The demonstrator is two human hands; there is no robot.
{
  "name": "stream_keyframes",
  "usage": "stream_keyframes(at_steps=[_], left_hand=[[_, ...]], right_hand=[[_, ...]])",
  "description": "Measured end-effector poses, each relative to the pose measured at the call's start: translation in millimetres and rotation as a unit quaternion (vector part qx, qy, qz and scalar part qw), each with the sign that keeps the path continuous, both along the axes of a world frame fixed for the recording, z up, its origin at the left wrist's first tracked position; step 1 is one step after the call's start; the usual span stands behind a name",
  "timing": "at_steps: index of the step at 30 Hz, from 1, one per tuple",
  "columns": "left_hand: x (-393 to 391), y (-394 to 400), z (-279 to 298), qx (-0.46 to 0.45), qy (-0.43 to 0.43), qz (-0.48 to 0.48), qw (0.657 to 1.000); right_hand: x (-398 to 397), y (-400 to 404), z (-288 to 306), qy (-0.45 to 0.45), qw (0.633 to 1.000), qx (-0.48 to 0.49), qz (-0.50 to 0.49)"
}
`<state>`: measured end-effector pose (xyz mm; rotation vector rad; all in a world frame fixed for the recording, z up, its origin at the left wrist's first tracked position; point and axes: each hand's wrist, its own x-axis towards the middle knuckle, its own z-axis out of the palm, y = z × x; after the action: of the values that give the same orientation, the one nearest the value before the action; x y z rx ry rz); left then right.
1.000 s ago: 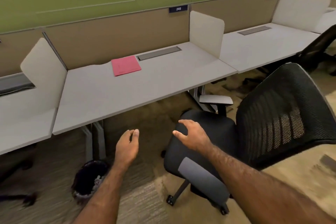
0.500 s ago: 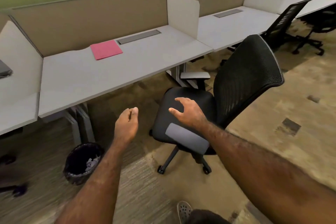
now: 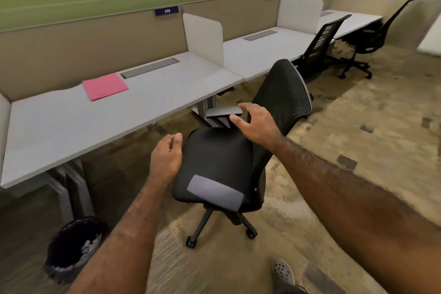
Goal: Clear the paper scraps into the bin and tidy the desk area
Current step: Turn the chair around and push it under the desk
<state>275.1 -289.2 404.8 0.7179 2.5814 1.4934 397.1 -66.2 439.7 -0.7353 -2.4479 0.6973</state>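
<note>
We see both bare hands reaching out over a black mesh-backed office chair (image 3: 241,150) at the centre of the frame. Our left hand (image 3: 167,159) hovers at the seat's left edge, fingers loosely curled and holding nothing. Our right hand (image 3: 256,123) hangs above the seat near the grey armrest (image 3: 224,111), fingers spread wide and empty. At lower left, a black round bin (image 3: 71,249) holds white paper scraps (image 3: 89,247) under the long white desk (image 3: 71,126). A pink folder (image 3: 105,86) lies on the desk, upper left.
</note>
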Motion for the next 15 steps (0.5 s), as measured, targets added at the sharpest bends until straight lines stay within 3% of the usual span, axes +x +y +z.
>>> stream_keyframes(at_steps=[11,15], left_hand=[[-2.9,148.9,-14.7,-0.006,0.011,0.019,1.000],[-8.4,207.7,-45.3,-0.077,-0.024,0.083,0.993]], right_hand=[[-3.3,195.8,35.1,0.036,0.999,0.015,0.011],[-20.5,293.3,30.4,0.011,0.999,0.034,0.018]])
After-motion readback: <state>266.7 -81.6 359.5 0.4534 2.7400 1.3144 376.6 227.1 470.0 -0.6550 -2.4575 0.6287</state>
